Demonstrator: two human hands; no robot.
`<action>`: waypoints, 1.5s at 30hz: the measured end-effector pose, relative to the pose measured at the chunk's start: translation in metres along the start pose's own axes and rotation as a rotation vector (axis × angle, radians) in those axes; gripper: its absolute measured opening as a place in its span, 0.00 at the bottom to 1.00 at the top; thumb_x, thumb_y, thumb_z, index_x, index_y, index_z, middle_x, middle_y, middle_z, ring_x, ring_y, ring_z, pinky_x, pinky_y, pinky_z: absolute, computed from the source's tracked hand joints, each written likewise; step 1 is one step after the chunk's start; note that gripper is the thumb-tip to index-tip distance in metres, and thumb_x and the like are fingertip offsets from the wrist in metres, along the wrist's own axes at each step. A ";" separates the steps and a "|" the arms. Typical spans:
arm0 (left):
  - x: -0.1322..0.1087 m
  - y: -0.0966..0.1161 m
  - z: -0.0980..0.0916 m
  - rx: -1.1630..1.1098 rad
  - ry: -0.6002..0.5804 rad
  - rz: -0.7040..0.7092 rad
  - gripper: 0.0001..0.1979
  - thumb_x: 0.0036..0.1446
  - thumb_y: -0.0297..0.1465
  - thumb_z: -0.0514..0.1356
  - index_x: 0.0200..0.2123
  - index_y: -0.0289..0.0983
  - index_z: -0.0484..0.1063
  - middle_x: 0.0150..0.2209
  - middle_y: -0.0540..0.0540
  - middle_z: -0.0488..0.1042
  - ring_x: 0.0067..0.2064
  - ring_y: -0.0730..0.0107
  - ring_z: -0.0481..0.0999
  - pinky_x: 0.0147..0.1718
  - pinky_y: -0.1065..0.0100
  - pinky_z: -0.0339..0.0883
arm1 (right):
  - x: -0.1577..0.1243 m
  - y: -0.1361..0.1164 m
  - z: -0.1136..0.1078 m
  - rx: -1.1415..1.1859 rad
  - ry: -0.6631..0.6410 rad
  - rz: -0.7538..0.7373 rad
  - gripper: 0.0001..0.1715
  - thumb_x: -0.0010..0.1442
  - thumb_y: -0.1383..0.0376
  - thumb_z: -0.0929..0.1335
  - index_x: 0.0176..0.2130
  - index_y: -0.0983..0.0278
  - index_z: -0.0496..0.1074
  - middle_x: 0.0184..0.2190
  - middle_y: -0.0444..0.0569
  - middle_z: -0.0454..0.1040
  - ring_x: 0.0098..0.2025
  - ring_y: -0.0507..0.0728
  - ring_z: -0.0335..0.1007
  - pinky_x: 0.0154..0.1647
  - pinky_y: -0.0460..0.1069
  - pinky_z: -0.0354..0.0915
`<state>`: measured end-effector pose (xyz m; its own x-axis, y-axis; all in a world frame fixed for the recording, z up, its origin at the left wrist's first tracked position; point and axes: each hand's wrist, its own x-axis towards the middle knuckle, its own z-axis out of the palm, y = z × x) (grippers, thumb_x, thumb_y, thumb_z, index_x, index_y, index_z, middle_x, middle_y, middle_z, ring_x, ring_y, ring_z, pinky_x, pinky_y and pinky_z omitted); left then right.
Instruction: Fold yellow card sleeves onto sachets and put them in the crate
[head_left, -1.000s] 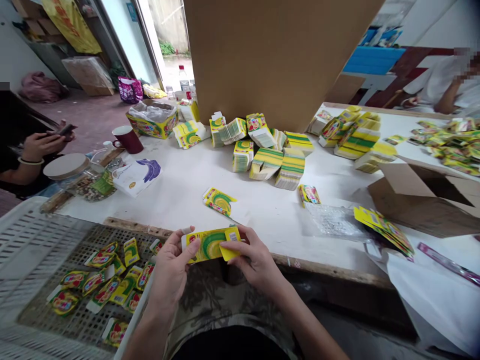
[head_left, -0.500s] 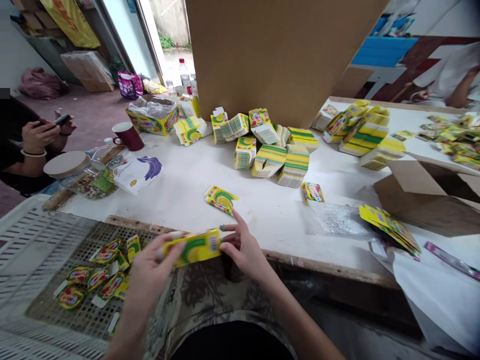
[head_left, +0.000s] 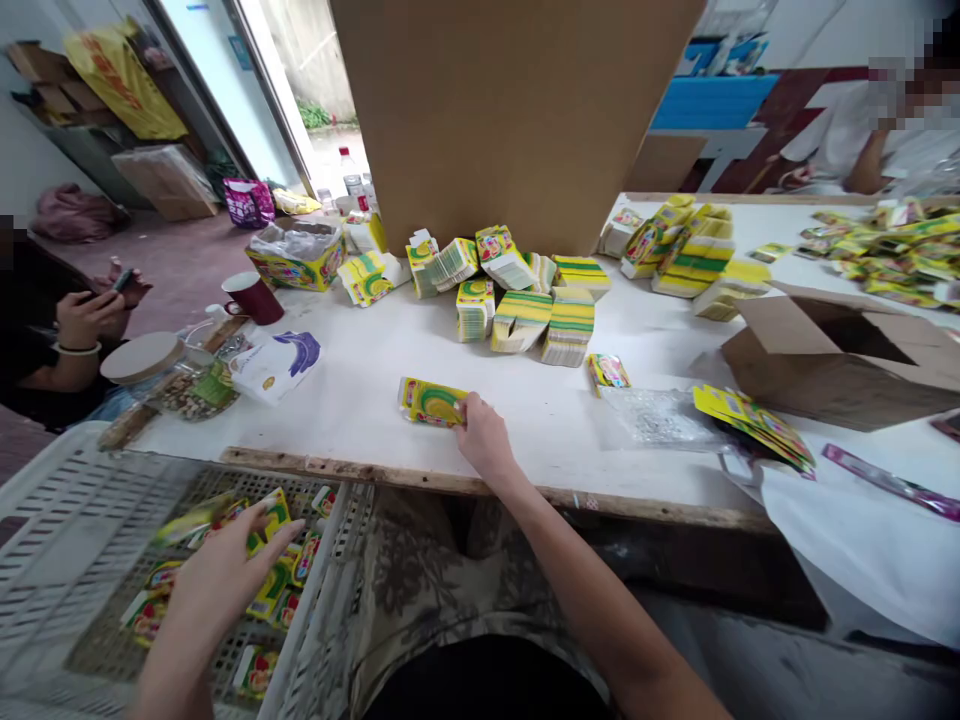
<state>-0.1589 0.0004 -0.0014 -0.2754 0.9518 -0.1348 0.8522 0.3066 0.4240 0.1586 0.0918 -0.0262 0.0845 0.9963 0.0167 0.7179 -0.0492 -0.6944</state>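
Note:
My right hand (head_left: pixel 482 437) is over the table's near part, its fingers closed on the right end of a flat yellow-green carton (head_left: pixel 431 402). My left hand (head_left: pixel 229 565) hovers above the white plastic basket (head_left: pixel 311 610), its fingers and thumb apart. Just beyond those fingers is a yellow carton (head_left: pixel 193 519), blurred by motion and out of the grip. Several small yellow cartons (head_left: pixel 256 668) with red and green print lie in the basket, some hidden by my left hand.
Bundled cartons (head_left: pixel 523 318) stand across the table's middle, before a tall cardboard sheet (head_left: pixel 495 120). Leftward are a maroon mug (head_left: pixel 255 299) and a lidded jar (head_left: pixel 187 385); rightward, an open cardboard box (head_left: pixel 832 370). A person holds a phone (head_left: pixel 122 281) at far left; another sits far right.
My left hand has carried a yellow carton from the table edge to the basket and let it go. My right hand has reached forward and taken hold of the flat carton on the table.

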 end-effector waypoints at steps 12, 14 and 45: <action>-0.038 0.175 0.068 -1.847 0.083 0.138 0.24 0.52 0.54 0.56 0.34 0.39 0.69 0.30 0.49 0.67 0.34 0.68 0.70 0.38 0.68 0.69 | -0.089 -0.042 -0.026 0.795 -0.455 -0.176 0.11 0.50 0.69 0.71 0.30 0.62 0.63 0.26 0.39 0.63 0.29 0.50 0.57 0.30 0.45 0.56; -0.037 0.178 0.068 -1.833 0.176 0.084 0.26 0.50 0.57 0.56 0.29 0.39 0.67 0.27 0.51 0.63 0.29 0.71 0.66 0.33 0.71 0.67 | -0.093 -0.045 -0.021 0.861 -0.424 -0.150 0.15 0.48 0.66 0.74 0.31 0.62 0.64 0.29 0.40 0.65 0.31 0.51 0.58 0.33 0.45 0.57; -0.059 0.141 0.053 -0.265 -0.040 0.668 0.33 0.53 0.32 0.61 0.58 0.38 0.49 0.49 0.36 0.70 0.48 0.52 0.75 0.42 0.60 0.70 | -0.093 -0.015 -0.036 0.908 -0.258 -0.134 0.26 0.65 0.57 0.61 0.60 0.60 0.63 0.57 0.53 0.69 0.59 0.62 0.65 0.59 0.60 0.62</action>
<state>0.0006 -0.0125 0.0191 0.2879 0.9369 0.1984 0.6948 -0.3470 0.6300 0.1645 -0.0025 0.0083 -0.1924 0.9799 0.0524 -0.1095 0.0316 -0.9935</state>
